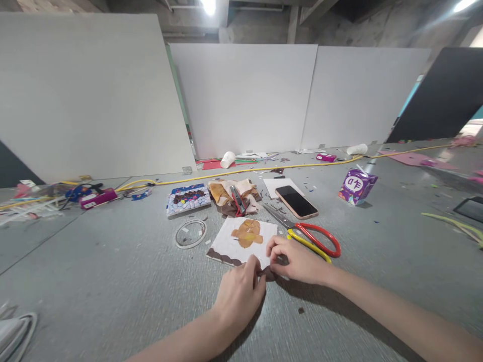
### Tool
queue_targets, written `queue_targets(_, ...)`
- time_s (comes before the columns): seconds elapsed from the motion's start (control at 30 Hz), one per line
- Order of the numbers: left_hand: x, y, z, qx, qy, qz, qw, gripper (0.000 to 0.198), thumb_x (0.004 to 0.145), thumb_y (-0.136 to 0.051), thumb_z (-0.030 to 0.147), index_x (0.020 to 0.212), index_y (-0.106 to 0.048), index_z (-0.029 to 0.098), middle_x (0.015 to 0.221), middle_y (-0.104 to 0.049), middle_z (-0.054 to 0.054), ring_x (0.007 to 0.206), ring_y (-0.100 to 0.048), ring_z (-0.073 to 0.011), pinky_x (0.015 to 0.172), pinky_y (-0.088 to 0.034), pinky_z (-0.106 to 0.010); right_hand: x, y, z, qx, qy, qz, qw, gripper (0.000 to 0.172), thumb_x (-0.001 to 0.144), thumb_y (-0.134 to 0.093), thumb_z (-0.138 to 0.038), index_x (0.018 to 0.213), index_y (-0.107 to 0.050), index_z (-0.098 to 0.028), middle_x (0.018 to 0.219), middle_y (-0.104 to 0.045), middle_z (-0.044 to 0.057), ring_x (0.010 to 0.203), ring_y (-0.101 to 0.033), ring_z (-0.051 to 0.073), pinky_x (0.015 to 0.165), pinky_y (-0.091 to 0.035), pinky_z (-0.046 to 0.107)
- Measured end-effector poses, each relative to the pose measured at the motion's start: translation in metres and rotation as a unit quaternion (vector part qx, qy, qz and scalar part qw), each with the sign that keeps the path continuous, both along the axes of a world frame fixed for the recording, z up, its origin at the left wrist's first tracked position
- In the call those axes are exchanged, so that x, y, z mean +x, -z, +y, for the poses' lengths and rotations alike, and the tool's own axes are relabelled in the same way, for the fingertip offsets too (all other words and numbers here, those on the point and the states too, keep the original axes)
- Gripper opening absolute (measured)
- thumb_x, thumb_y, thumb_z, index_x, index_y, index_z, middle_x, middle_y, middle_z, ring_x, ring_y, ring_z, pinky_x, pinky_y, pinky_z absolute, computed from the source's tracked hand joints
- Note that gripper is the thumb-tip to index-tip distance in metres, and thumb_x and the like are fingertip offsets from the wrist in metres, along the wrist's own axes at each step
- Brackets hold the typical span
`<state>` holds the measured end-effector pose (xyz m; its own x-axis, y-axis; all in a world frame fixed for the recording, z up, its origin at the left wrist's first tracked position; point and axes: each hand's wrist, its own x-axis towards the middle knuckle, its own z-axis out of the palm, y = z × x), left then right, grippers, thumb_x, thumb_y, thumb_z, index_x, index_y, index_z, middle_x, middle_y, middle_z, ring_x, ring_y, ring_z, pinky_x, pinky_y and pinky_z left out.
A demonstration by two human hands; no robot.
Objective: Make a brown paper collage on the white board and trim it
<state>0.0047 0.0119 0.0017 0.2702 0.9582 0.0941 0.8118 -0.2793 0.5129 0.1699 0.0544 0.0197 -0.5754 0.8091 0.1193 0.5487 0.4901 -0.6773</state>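
Note:
A white card [234,245] lies on the grey table, with orange-brown leaf pieces [248,233] stuck at its centre and a row of dark brown pieces along its near edge. My left hand [238,292] and my right hand [296,260] meet at the card's near right corner, fingertips pinched on a small dark brown piece [268,273] there. Red and yellow scissors [310,237] lie just right of the card, beyond my right hand.
A phone [296,201] rests on white paper behind the scissors. A tape ring [190,234], a mosaic card [188,198], a heap of dried leaves [234,193], a purple drink carton [356,186], a yellow cable [264,168] and white partition boards stand farther back.

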Motion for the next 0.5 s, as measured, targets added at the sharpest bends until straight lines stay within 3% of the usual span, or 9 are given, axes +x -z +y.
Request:
queue_targets(0.17,0.0,-0.002,-0.005,0.028,0.031,0.086,0.995,0.008,0.08,-0.043,0.014,0.085,-0.046,0.018,0.066,-0.06,0.001,0.056,-0.057,-0.0161,0.048,-0.032,-0.023,0.0,0.002,0.001,0.007,-0.014,0.007,1.0,0.011,0.065,-0.056,-0.007,0.059,-0.054,-0.016,0.086,-0.056,0.002,0.078,-0.053,0.013,0.07,-0.04,0.024)
queue_targets(0.5,0.002,0.003,-0.013,0.127,0.108,0.178,0.97,0.015,0.083,-0.039,0.014,0.085,-0.053,0.019,0.075,-0.06,-0.001,0.057,-0.058,-0.018,0.05,-0.045,-0.028,0.0,0.001,0.004,-0.014,-0.004,-0.016,1.0,0.01,0.064,-0.057,-0.009,0.06,-0.052,-0.015,0.088,-0.054,0.002,0.08,-0.052,0.013,0.072,-0.038,0.024)
